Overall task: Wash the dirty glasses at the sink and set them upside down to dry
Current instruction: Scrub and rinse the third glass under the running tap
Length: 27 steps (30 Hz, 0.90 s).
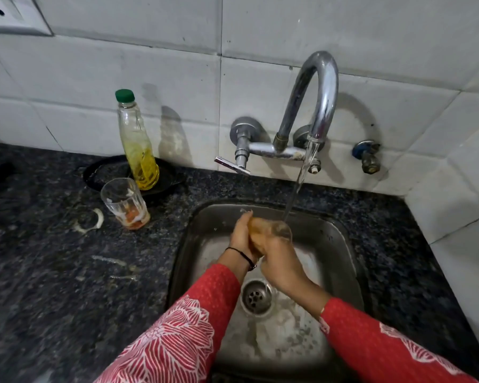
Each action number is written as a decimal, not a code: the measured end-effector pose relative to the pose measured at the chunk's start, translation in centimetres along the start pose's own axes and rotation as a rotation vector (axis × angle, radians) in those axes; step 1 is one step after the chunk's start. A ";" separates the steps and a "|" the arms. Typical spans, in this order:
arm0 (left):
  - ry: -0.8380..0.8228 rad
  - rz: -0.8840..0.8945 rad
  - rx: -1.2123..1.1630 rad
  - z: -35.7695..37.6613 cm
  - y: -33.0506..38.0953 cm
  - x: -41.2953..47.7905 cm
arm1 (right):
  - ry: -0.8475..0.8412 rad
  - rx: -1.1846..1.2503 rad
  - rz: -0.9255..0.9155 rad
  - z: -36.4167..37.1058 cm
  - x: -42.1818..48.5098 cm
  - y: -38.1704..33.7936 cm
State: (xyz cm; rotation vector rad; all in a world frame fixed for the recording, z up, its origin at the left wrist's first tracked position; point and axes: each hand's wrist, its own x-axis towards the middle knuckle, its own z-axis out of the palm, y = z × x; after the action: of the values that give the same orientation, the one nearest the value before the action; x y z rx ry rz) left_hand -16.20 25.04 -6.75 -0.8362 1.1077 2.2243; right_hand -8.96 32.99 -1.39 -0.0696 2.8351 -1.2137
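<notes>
Nearest you, your red patterned sleeves reach over the steel sink, and they cut off its near wall and rim. The drain shows between your forearms, with cloudy water around it.

Your right hand wraps the lower part of the glass, fingers curled round it. Your left hand curves over its left side, so both hands hold it. You have it tilted with the mouth up and to the right, which I judge is meant to let the water stream run in. It hangs low over the basin, probably to keep splashes inside. The glass is blurred and your hands hide most of it, so I cannot tell how clean it is. I also cannot tell whether the stream enters the mouth or strikes the rim.

On the dark granite counter, left of the sink, a second dirty glass stands upright with orange residue at its bottom. It looks parked within reach, waiting its turn. A whitish ring mark lies just beside it; what made it is unclear.

Behind that glass, a green-capped bottle of yellow liquid stands on a black round object that I cannot identify. The bottle is likely dish soap, but I see no label to confirm it.

Farthest off, the curved tap spout and its lever are mounted on the tiled wall. No glass is drying upside down in view.
</notes>
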 end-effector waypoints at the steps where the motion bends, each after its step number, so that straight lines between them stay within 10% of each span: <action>1: -0.016 0.009 -0.021 0.2 -0.4 0.1 | 0.036 0.318 0.186 0.2 0.5 -1.0; 5: -0.074 0.003 -0.050 0.6 -0.2 -0.2 | 0.005 0.855 0.330 0.5 1.7 -1.9; 11: -0.019 -0.102 -0.040 0.2 0.9 -0.8 | -0.271 -0.333 -0.216 -1.6 0.1 3.6; 23: -0.046 -0.026 -0.114 0.8 -0.2 -2.5 | 0.294 0.106 -0.254 0.0 -2.5 2.5; 27: -0.018 0.088 -0.172 1.2 -1.1 -2.9 | 0.441 0.512 0.087 -0.7 -2.2 2.2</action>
State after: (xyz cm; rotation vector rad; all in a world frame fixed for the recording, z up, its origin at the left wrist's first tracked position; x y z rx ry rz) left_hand -13.80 26.13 -4.64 -0.8495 0.9716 2.4225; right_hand -6.86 35.17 -2.41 0.3839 2.6946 -2.1064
